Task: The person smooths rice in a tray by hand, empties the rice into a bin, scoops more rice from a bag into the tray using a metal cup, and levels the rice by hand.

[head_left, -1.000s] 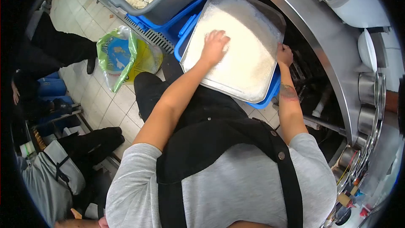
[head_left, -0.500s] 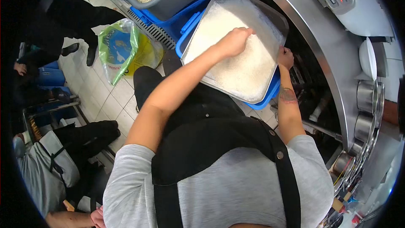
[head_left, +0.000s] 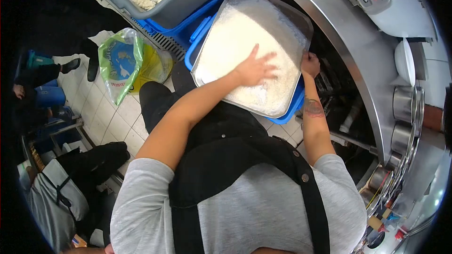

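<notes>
A deep metal pan [head_left: 282, 9] holds a broad layer of pale, fine-grained material [head_left: 235, 33], whose exact kind I cannot tell. Over it, my left hand [head_left: 256, 69] is spread, fingers apart and slightly blurred; whether it touches the surface is unclear. My right hand [head_left: 310, 64] has its fingers closed around the pan's right rim. Under the pan, a blue plastic container [head_left: 297, 101] shows along the edges. The pan sits tilted in front of my apron [head_left: 221, 141].
At upper left a grey tub [head_left: 176, 7] contains whitish, lumpy material. A green and yellow plastic bag [head_left: 123, 63] stands on the tiled floor [head_left: 96, 124]. On the right is a curved-looking steel counter [head_left: 348, 42] with a rice cooker [head_left: 395, 9] and several metal pots [head_left: 403, 106]. Other people are at left.
My left hand has gone from closed to spread and moved left and nearer my body over the pale material. My right hand still grips the rim. The view has shifted slightly.
</notes>
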Tool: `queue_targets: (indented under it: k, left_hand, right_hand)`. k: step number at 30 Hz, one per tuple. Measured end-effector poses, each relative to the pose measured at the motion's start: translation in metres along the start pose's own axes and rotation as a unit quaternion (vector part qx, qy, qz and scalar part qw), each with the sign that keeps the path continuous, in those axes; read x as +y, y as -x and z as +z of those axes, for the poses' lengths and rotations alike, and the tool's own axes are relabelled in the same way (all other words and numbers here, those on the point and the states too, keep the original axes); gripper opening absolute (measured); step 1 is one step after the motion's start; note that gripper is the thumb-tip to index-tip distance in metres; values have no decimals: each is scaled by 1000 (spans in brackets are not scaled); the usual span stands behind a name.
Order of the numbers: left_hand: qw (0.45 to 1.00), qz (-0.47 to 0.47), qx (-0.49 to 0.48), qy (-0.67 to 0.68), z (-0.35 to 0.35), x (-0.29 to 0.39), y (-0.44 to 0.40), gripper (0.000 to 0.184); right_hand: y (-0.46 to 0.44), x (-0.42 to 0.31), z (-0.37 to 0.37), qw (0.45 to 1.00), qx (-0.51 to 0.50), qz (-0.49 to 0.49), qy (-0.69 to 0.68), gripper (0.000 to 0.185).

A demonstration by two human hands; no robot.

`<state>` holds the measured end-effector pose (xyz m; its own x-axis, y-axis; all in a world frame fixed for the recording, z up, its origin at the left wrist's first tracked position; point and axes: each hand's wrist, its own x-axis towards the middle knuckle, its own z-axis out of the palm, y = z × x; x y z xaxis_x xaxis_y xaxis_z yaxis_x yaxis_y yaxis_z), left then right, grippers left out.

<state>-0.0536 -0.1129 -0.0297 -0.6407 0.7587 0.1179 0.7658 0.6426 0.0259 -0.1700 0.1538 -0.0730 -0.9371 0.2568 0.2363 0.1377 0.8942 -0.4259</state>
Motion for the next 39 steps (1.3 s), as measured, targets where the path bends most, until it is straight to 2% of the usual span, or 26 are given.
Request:
queue_targets:
  k: [3, 6, 9, 12, 14, 15, 16, 19, 20, 23, 24, 27, 30, 33, 36, 39]
  left_hand:
    - [995, -91, 29, 10, 16, -35, -16, 39]
    - [977, -180, 108, 22, 20, -47, -24, 33]
    - [964, -247, 93, 29, 14, -33, -28, 27]
    - [946, -271, 72, 162, 16, -8, -16, 23]
    - [915, -280, 89, 276, 9, 7, -3, 23]
    - [895, -282, 95, 332, 0, 12, 2, 23]
    - [873, -275, 156, 371, -9, 15, 3, 24]
    - [848, -244, 270, 385, -49, 2, -9, 23]
    - [854, -248, 256, 379, -68, -5, -13, 33]
    - [860, -246, 201, 398, -117, -19, -19, 38]
    - [889, -184, 235, 348, -109, -28, -22, 47]
    - [890, -140, 157, 405, -109, -36, -19, 49]
    - [905, -105, 78, 404, -103, -31, 1, 50]
    - [930, -236, -37, 278, -105, -9, 38, 59]
    - [890, -362, 130, 244, -33, 6, 81, 68]
    - [855, -434, 181, 221, 1, 4, 96, 81]
  right_hand:
    - [2, -1, 1, 1000, 4, -14, -19, 41]
    - [3, -4, -3, 999, -2, 3, -41, 41]
    - [4, -6, -7, 999, -13, 20, -32, 42]
    - [0, -2, 0, 1000, 0, 23, -17, 41]
    - [-1, 4, 6, 1000, 4, 20, -12, 41]
    - [-1, 3, 5, 1000, 1, 16, -11, 41]
    - [-1, 3, 4, 1000, -1, 13, -10, 41]
    - [2, -3, -3, 1000, -5, 10, -17, 42]
    - [2, -1, -1, 1000, -6, 21, -14, 42]
    - [-1, 2, 2, 999, -8, 40, -8, 42]
    - [-1, 2, 2, 999, -12, 40, -8, 43]
    - [4, -12, -9, 999, -28, 41, -8, 42]
    - [5, -14, -10, 999, -32, 34, -5, 42]
    - [5, -7, -7, 1000, -11, 26, 12, 42]
    - [1, 0, 4, 1000, -3, 20, -2, 42]
    - [-1, 13, 14, 1000, 19, -4, -11, 42]
